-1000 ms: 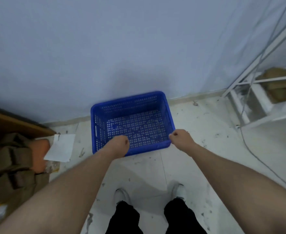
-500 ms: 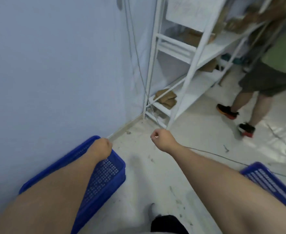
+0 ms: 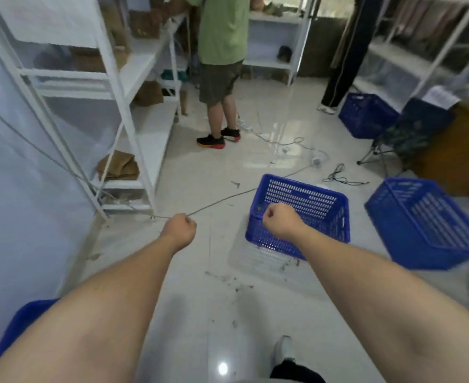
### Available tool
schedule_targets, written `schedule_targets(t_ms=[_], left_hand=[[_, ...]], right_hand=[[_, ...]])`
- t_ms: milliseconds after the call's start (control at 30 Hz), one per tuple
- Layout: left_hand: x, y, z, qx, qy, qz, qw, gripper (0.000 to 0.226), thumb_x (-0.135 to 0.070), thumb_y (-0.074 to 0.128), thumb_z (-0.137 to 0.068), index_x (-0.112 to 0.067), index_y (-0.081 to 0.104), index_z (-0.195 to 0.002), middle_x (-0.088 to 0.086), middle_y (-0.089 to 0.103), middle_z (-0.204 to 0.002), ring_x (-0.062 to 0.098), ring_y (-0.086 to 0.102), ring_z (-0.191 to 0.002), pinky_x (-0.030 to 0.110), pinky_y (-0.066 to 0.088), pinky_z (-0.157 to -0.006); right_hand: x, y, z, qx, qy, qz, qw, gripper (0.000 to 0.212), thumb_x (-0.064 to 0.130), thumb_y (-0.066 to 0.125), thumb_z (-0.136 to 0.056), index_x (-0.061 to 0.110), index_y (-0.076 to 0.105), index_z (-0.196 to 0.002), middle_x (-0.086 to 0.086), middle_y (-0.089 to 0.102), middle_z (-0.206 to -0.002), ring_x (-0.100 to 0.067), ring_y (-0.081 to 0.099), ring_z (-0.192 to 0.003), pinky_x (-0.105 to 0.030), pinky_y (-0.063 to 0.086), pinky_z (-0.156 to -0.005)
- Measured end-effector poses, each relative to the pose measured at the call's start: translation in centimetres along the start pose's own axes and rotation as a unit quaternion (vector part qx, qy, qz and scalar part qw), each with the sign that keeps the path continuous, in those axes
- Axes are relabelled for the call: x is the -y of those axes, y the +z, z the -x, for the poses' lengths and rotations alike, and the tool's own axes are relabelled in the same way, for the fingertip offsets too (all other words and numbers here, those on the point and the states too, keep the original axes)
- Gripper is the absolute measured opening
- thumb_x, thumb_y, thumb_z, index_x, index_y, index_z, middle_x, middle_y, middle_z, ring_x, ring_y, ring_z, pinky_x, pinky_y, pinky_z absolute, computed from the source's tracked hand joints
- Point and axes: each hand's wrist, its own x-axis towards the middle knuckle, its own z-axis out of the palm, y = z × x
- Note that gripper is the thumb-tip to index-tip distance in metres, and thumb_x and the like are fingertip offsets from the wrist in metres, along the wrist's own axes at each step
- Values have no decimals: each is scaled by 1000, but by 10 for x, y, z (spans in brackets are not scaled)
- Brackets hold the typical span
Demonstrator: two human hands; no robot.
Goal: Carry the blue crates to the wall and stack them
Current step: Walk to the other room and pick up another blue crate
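Note:
Both my arms reach forward over the pale tiled floor. My left hand [image 3: 180, 228] is a closed fist holding nothing. My right hand [image 3: 280, 221] is also a closed fist, in front of the near rim of a blue perforated crate [image 3: 310, 205] that stands on the floor ahead. A second blue crate [image 3: 426, 225] lies tilted to the right. A third blue crate [image 3: 366, 114] stands farther back on the right. The blue crate I set by the wall [image 3: 20, 324] shows only as a corner at bottom left, behind my left forearm.
White metal shelving [image 3: 128, 111] lines the left, next to the pale wall [image 3: 12, 205]. A thin cable [image 3: 222, 200] and other cords [image 3: 341, 178] cross the floor. A person in green shirt and shorts [image 3: 222, 67] stands ahead; another person's dark legs [image 3: 341, 64] stand at the back right. A brown cabinet [image 3: 460, 150] stands right.
My hands let go of the crate at the wall. My view swung right from the wall into the room, and more blue crates came into sight ahead.

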Motion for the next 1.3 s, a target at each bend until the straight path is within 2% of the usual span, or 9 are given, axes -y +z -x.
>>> schedule_targets(t_ms=[67,133,267,333,467,633,833,933,1300], left_hand=[[-31,26,4,41,17,17,999,28,-22,45,-87,0,59,-76,24,60,-80,32,58,-77,34,43,-68],[-63,55,6,76,28,33,996,22,-24,41,-79,-8,56,-72,16,55,-75,25,49,-71,32,35,-65],[-127,113,27,113,48,28,992,20,-17,41,-84,-7,55,-74,14,55,-78,25,46,-70,32,34,-62],[-156,146,40,126,60,18,990,21,-16,41,-87,-5,57,-78,13,57,-80,26,49,-70,33,38,-63],[-195,210,64,147,68,-19,987,25,-19,47,-89,0,64,-91,15,66,-91,26,56,-73,35,49,-64],[-240,286,97,159,65,-48,984,18,-9,46,-88,-4,60,-78,13,61,-86,26,57,-76,36,48,-65],[-285,360,118,205,57,-47,976,19,-11,44,-87,-8,55,-72,13,52,-72,25,47,-67,33,41,-60],[-300,376,109,207,54,-43,976,19,-10,46,-86,-8,55,-70,14,52,-72,26,47,-67,33,41,-59],[-367,462,13,238,17,-41,970,23,-1,44,-86,-7,41,-64,10,39,-59,20,32,-48,28,29,-48]], right_hand=[[-32,-18,13,-15,26,-23,999,15,11,48,-86,7,62,-83,-13,67,-90,-31,65,-86,-42,55,-73],[-67,-37,28,-37,56,-45,997,13,10,50,-85,8,63,-85,-12,67,-92,-30,65,-87,-45,57,-77],[-134,-71,56,-82,106,-69,989,13,8,51,-83,18,56,-76,-7,65,-92,-25,62,-84,-41,55,-75],[-172,-88,69,-96,123,-76,985,15,9,49,-84,18,55,-74,-7,65,-91,-25,61,-83,-39,54,-71],[-248,-120,93,-117,149,-82,979,18,10,50,-82,21,53,-69,-7,67,-93,-27,63,-87,-38,54,-77],[-333,-162,118,-126,171,-93,973,14,10,48,-87,15,57,-76,-9,65,-91,-26,59,-82,-31,47,-71],[-421,-198,130,-149,227,-127,954,12,8,50,-82,16,58,-81,-10,67,-101,-28,63,-94,-33,52,-79],[-447,-206,120,-149,249,-133,948,14,10,50,-84,14,62,-90,-10,67,-107,-28,62,-97,-33,51,-84],[-493,-262,23,-123,246,-110,955,12,8,53,-82,19,58,-83,-7,66,-104,-24,61,-95,-29,49,-77]])
